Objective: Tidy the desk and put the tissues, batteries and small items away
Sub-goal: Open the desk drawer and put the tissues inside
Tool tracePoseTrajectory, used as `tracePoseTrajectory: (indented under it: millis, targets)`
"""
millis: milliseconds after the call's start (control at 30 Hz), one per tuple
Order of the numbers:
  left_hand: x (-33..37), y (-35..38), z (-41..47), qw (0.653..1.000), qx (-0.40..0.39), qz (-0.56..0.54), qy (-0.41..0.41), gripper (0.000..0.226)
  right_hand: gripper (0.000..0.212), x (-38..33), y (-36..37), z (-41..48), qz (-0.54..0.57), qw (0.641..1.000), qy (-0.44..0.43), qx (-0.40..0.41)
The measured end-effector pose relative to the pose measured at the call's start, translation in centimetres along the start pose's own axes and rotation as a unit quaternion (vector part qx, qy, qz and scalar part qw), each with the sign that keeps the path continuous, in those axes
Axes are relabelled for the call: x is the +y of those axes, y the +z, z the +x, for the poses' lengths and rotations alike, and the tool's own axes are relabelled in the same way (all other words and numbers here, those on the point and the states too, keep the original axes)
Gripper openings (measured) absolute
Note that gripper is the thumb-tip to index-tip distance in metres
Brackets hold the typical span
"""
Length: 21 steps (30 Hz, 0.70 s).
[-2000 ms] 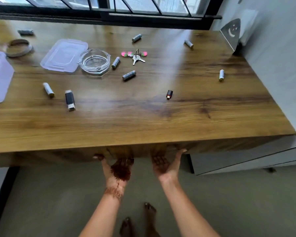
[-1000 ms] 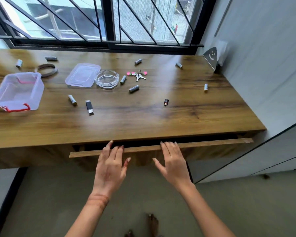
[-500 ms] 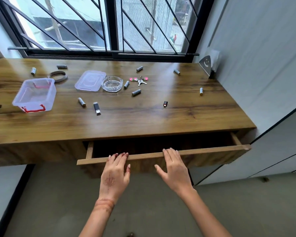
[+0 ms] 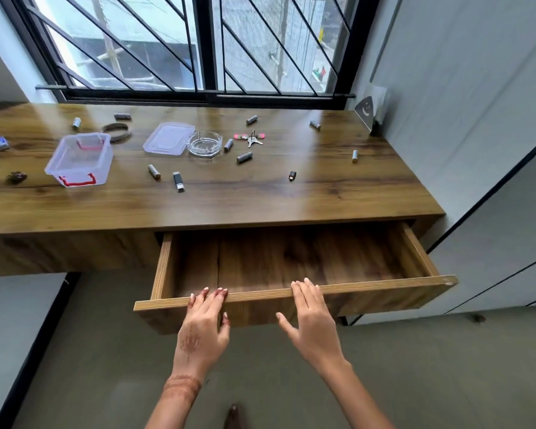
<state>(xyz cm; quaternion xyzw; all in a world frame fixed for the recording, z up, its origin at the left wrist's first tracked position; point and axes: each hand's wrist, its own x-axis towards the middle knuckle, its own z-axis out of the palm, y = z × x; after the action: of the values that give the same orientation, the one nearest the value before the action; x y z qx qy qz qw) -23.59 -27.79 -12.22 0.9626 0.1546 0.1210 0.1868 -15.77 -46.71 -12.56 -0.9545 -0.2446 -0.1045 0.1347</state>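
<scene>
Desk (image 4: 260,202) — open drawer (image 4: 384,285), tub (image 4: 75,173), perhaps ashtray (image 4: 205,155)

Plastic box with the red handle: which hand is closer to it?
Left. The left hand rests on the open drawer's front edge, below and right of the plastic box; the right hand rests farther right on that same edge.

Head camera looks down over desk (image 4: 260,199), close.

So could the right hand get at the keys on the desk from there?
Probably yes, with a lean: the right hand rests flat on the open drawer front, holding nothing, and nothing tall stands on the desk before the keys.
</scene>
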Motion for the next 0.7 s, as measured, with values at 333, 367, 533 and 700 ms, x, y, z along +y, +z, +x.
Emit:
tracePoseTrajectory:
  millis: [333, 367, 533, 700]
  targets:
    - [0.9, -0.9, 0.4, 0.995, 0.014, -0.08, -0.062, 0.037, 0.068, -0.3, -1.7, 0.7, 0.077, 0.996, 0.015, -0.03]
    - [0.9, -1.1, 1.0, 0.993, 0.025, -0.091, -0.065, 0.039, 0.066, -0.3, -2.0, 1.5, 0.096, 0.995, 0.019, -0.023]
    - [0.3, -2.6, 6.9, 0.989, 0.083, -0.09, -0.079, 0.045, 0.046, -0.5, -3.1, 8.6, 0.123, 0.992, 0.022, 0.024]
    - [-2.3, -4.1, 15.7, 0.988, 0.089, -0.059, -0.107, 0.047, 0.044, -0.1, -2.3, 18.6, 0.13, 0.991, 0.038, 0.005]
